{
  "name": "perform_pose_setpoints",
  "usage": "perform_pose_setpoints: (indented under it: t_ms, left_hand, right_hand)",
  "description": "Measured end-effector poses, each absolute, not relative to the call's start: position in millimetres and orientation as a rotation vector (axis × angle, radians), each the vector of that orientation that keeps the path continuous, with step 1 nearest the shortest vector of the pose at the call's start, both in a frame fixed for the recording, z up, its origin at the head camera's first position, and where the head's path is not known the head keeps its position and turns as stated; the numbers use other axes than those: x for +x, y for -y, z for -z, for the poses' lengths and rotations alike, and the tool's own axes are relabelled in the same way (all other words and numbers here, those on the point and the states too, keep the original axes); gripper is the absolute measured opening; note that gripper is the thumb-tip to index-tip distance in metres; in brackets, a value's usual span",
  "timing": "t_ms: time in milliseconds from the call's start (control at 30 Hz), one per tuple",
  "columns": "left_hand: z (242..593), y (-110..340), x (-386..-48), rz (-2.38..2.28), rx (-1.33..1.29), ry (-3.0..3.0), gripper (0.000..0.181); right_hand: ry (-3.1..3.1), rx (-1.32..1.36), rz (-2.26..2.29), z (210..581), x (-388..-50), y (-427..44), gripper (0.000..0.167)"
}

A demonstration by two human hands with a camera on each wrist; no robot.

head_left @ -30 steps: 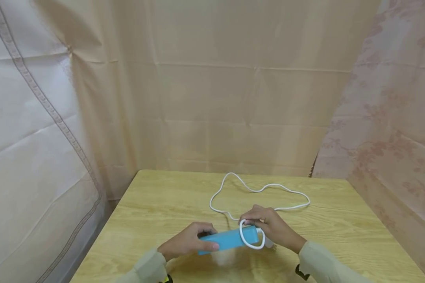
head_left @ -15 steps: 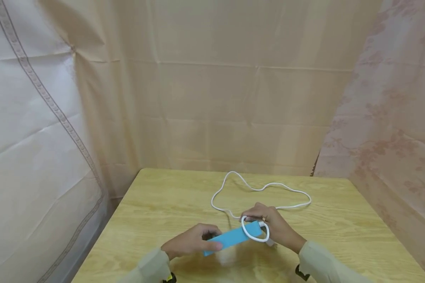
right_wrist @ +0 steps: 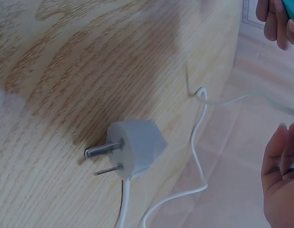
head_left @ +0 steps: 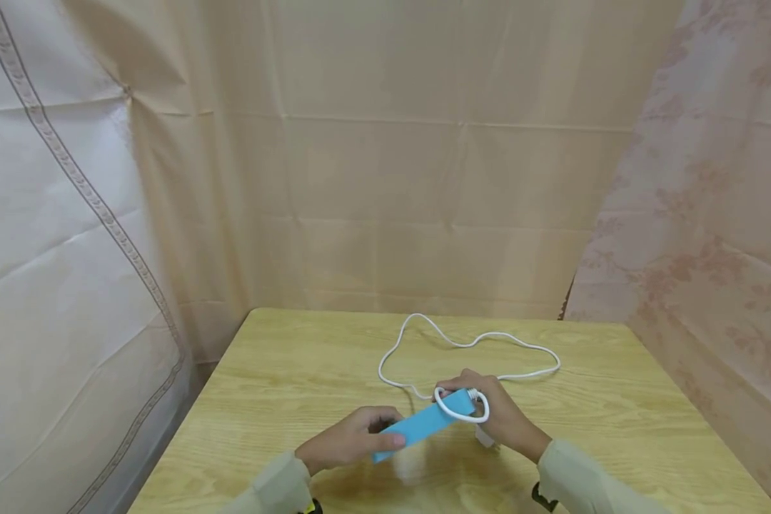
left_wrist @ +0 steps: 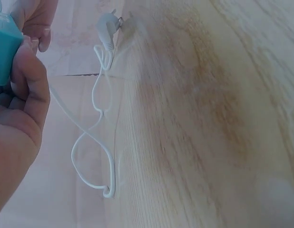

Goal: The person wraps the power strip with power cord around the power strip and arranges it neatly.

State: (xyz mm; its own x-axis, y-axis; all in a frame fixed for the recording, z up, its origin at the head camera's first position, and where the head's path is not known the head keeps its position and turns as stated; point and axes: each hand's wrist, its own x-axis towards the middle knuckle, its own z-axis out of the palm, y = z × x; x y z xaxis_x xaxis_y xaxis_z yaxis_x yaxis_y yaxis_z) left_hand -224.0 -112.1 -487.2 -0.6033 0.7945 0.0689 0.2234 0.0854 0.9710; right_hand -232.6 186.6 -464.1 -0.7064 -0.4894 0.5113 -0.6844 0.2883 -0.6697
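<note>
Above the yellow wood-grain surface (head_left: pixel 283 371), we see the left hand (head_left: pixel 350 440) gripping a blue oblong block (head_left: pixel 420 425), the right hand (head_left: pixel 497 410) pinching its looped white cord (head_left: pixel 462 418).

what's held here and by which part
Left grip: long blue rectangular bar, by its near end. Right grip: its white cord, beside the bar's far end.

A wood-grain bench (head_left: pixel 283 371) with rounded far corners is screened on 3 sides: a creased beige curtain (head_left: pixel 392 185) hangs behind it, a white curtain (head_left: pixel 45 250) at the left bears 1 patterned strip (head_left: pixel 84 189) (dark-edged, curving downward), and a pale pink floral curtain (head_left: pixel 707 235) hangs at the right.
</note>
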Motion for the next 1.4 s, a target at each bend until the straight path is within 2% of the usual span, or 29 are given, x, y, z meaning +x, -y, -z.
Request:
perform_pose_setpoints:
  t_ms: [267, 500, 667, 800, 1000, 1200, 1400]
  left_hand:
    - [488.2, 110.2, -223.9, -1.571, 0.98, -1.923, 0.042]
    - [485.6, 109.5, -223.5, -1.679, 0.927, -1.929, 0.042]
    - [483.8, 108.2, -222.2, -1.68, 0.882, -1.986, 0.045]
    - [484.1, 106.4, -220.6, -1.711, 0.851, -2.034, 0.04]
    - [483.4, 102.8, -216.6, -1.751, 0.819, -2.084, 0.034]
    - [484.7, 99.5, -216.7, -1.751, 0.749, -2.177, 0.035]
    - [481.8, 95.7, -218.2, -1.759, 0.735, -2.247, 0.036]
  right_hand:
    - [2.413, 0.987, -1.373, 463.1, -230.2, -185.5, 0.035]
    - [2.562, 0.788, -1.297, 462.9, -230.0, -182.4, 0.004]
    - [2.595, 0.749, -1.259, 464.7, -228.7, -182.4, 0.003]
    - [2.581, 0.78, -1.23, 465.8, -229.9, -182.6, 0.012]
    - [2.614, 0.739, -1.256, 468.8, -230.3, -182.4, 0.01]
    - [2.614, 0.778, -1.231, 469.9, -232.3, -178.3, 0.017]
    - [2.61, 0.777, -1.233, 468.3, -234.1, -173.7, 0.016]
